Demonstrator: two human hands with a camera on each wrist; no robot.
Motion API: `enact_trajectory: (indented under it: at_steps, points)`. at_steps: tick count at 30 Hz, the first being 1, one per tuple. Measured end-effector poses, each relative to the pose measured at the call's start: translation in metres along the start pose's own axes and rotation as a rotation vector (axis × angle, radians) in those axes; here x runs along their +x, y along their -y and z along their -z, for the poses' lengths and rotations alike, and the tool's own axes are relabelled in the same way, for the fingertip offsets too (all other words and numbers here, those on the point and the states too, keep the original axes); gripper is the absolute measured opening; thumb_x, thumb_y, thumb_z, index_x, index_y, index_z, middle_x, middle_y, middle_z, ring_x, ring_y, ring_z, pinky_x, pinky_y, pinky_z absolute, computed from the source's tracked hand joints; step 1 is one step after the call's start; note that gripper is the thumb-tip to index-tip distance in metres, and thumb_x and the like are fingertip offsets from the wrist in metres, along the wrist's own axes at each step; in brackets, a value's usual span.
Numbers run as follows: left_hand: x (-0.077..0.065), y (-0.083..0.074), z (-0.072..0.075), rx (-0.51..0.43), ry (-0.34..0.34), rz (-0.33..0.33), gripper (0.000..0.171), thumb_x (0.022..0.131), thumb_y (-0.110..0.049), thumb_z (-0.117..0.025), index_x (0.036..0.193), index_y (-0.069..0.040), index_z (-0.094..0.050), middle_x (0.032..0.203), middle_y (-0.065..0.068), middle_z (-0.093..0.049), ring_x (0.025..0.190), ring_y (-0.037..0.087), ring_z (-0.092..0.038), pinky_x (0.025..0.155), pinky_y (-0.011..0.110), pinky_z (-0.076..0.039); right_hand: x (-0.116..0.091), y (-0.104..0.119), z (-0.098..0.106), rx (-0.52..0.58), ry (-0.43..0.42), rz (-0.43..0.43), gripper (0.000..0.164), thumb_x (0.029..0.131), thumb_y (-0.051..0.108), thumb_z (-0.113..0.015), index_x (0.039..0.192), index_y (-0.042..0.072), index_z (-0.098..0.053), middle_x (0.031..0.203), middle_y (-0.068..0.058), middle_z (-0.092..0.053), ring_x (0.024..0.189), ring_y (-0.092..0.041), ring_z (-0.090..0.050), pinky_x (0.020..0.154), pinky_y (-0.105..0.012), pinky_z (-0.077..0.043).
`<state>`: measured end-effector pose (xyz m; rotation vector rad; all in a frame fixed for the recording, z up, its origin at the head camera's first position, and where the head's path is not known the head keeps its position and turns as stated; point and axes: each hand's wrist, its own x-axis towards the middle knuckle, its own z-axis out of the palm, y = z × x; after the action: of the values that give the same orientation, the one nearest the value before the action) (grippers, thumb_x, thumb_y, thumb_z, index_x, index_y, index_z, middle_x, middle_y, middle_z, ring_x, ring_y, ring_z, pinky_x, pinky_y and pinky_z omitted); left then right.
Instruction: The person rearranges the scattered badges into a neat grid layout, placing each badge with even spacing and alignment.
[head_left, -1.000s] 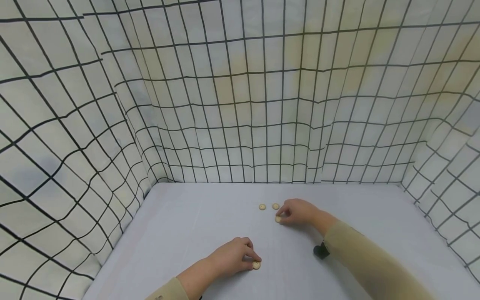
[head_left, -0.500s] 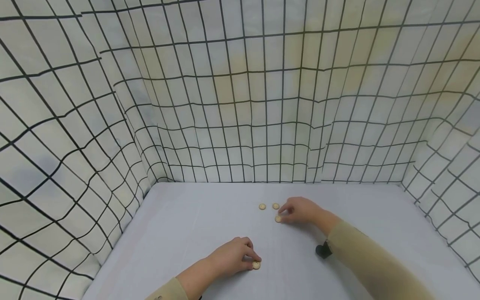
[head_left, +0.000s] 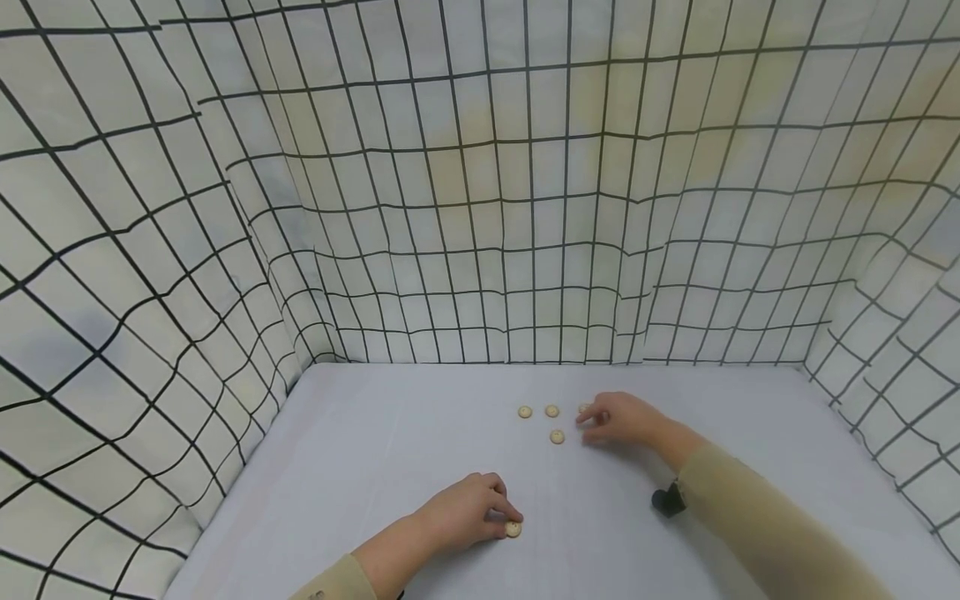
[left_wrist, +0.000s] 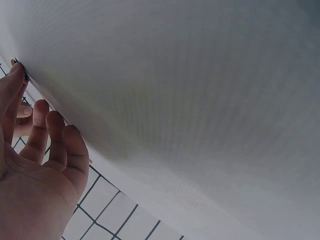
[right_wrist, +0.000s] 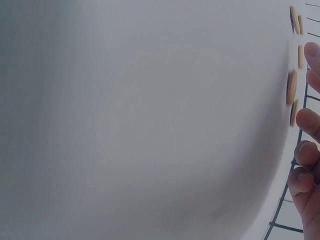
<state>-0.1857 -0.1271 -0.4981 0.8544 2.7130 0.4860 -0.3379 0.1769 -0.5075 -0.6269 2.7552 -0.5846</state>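
In the head view my left hand (head_left: 467, 512) pinches a small round beige disc (head_left: 513, 529), button-like with tiny dark marks, by its edge between thumb and index finger. The left wrist view shows that disc edge-on (left_wrist: 20, 69) at the fingertips, the other fingers loosely bent. Farther back, my right hand (head_left: 618, 421) hovers low over the table with thumb and index finger apart and nothing between them. Left of its thumb lies a similar disc (head_left: 557, 437). Another disc (head_left: 584, 408) is partly hidden by the right index finger. In the right wrist view several discs (right_wrist: 292, 87) lie beside the fingers.
Two more discs, a left one (head_left: 525, 412) and a right one (head_left: 552, 411), lie in the back row. The white table (head_left: 375, 450) ends at a white wall with a black grid net (head_left: 480, 250) at the back and both sides.
The right hand has left the front disc and shifted right, its thumb and index finger parting. A disc behind its index finger has come into view. The left hand stays in place.
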Motion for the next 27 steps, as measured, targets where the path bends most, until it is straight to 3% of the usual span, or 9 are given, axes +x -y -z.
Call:
enact_trajectory:
  at_steps: [12,27]
  points:
    - [-0.001,0.0,-0.001,0.003,-0.007,-0.002,0.022,0.087,-0.034,-0.076,0.109,-0.036,-0.077,0.101,-0.016,-0.054,0.089,0.002,-0.047,0.08,0.022,-0.045,-0.009,-0.01,0.004,0.018,0.001,0.009,0.027,0.081,0.037,-0.08,0.106,0.03,-0.076,0.082,0.008,-0.058,0.077,-0.013,-0.052,0.072,-0.033,-0.044]
    - [-0.002,-0.002,0.001,-0.007,-0.012,0.007,0.021,0.087,-0.033,-0.076,0.108,-0.035,-0.077,0.101,-0.016,-0.054,0.089,0.002,-0.047,0.08,0.023,-0.045,-0.009,-0.012,0.001,0.075,-0.011,-0.043,0.024,0.081,0.033,-0.08,0.105,0.032,-0.075,0.084,0.008,-0.058,0.079,-0.013,-0.053,0.072,-0.033,-0.044]
